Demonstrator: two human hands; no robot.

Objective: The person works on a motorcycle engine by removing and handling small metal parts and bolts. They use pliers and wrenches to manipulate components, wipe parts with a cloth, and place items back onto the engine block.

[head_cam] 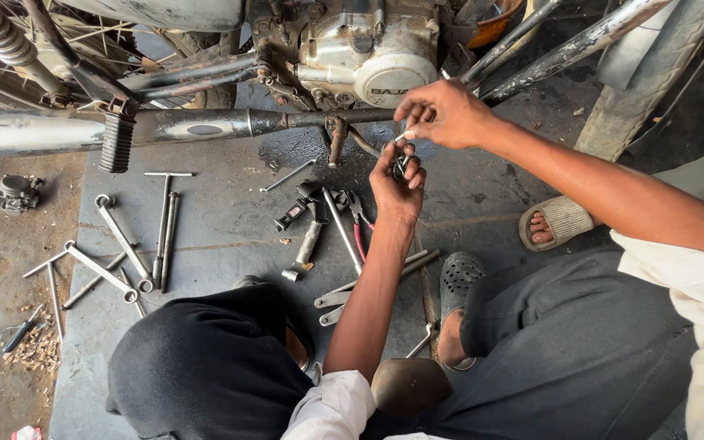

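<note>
Left hand (397, 183) raised over grey floor mat (222, 236), fingers clamped on small dark metal part (402, 165); exact kind too small to tell. Right hand (443, 112) just above it, fingertips pinched together at top of same part. Both hands below motorcycle engine (368, 49), beside exhaust pipe (83, 130). On mat: T-handle wrenches (124, 244), red-handled pliers (358, 220), flat spanners (344, 295). Carburettor (16, 193) lies apart on dirt, left of mat.

Motorcycle repair workshop, seemingly: engine (368, 49), scattered wrenches (120, 240).
</note>
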